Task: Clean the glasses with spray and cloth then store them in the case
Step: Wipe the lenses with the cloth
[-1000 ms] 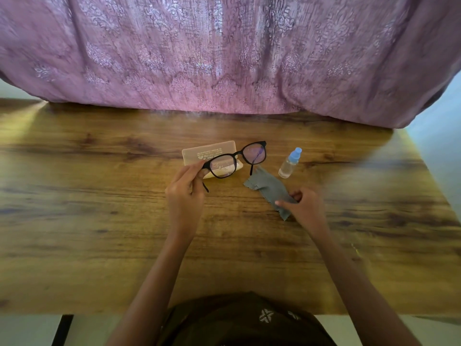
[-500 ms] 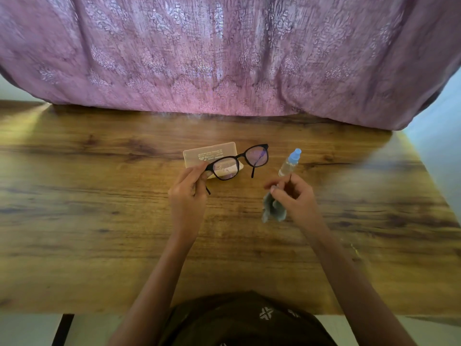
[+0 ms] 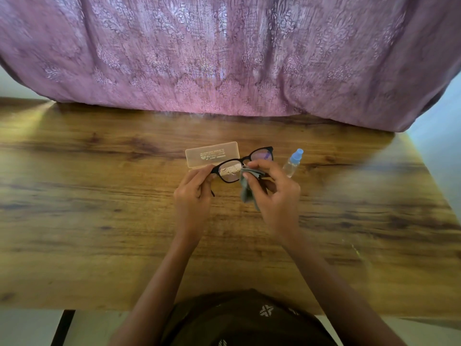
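Black-framed glasses (image 3: 230, 171) are held above the wooden table (image 3: 99, 221), my left hand (image 3: 193, 193) pinching their left end. My right hand (image 3: 273, 196) grips a grey cloth (image 3: 245, 191) and presses it against the frame near the bridge, between the two lenses; the cloth's tail hangs down under my fingers. A translucent beige case (image 3: 212, 153) lies on the table just behind the glasses, partly hidden by them. A small clear spray bottle (image 3: 291, 163) with a blue cap stands to the right of the glasses.
A purple patterned fabric (image 3: 224, 58) hangs along the table's far edge. The table's right edge (image 3: 424, 176) runs diagonally past the bottle. Bare wood lies to the left and right of my hands.
My right hand lifted the cloth off the table, bunched it, and brought it left and up onto the glasses. My left hand kept the glasses nearly still.
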`<state>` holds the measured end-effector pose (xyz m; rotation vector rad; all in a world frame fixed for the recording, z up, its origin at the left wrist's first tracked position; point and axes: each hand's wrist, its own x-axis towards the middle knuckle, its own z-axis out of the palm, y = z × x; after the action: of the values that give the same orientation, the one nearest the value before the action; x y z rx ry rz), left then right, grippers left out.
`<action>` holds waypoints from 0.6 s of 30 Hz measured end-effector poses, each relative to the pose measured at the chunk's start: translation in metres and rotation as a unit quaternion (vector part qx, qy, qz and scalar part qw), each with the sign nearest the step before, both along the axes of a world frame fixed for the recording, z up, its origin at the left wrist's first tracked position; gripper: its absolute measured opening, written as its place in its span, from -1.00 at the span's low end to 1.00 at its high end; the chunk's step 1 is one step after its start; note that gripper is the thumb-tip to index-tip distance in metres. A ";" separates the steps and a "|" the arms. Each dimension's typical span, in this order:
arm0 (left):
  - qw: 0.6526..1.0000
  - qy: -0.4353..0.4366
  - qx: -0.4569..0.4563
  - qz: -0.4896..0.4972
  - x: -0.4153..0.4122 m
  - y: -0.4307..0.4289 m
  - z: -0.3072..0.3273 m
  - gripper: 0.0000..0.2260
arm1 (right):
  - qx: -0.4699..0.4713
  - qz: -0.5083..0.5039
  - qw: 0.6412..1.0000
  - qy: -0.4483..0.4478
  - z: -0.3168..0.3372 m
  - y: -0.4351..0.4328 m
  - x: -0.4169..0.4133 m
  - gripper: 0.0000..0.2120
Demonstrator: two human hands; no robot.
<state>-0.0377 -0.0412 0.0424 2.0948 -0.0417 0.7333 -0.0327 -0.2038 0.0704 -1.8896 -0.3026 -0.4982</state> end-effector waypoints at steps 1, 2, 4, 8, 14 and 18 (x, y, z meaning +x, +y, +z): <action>1.000 0.000 0.000 -0.001 0.000 0.000 0.000 -0.77 | -0.007 -0.007 1.000 -0.010 0.001 0.002 0.001 -0.81; 1.000 0.000 0.002 -0.001 0.000 0.000 -0.001 -0.77 | -0.016 -0.011 1.000 -0.023 0.002 0.004 0.002 -0.84; 1.000 0.000 0.002 0.000 0.000 0.000 -0.001 -0.77 | -0.054 -0.021 0.997 -0.049 0.005 0.007 0.004 -0.85; 1.000 0.001 -0.004 -0.002 0.002 -0.002 0.000 -0.78 | -0.137 -0.060 0.985 -0.090 0.005 0.009 0.010 -0.83; 1.000 0.006 -0.009 0.001 0.002 -0.003 0.001 -0.77 | -0.180 -0.066 0.978 -0.085 0.000 0.011 0.008 -0.71; 1.000 0.011 -0.014 0.007 0.003 -0.006 0.003 -0.78 | -0.172 -0.077 0.977 -0.096 -0.002 0.013 0.007 -0.81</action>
<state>-0.0347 -0.0470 0.0450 2.0784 -0.0050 0.7151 -0.0255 -0.1911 0.0684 -2.2165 -0.3916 -0.7769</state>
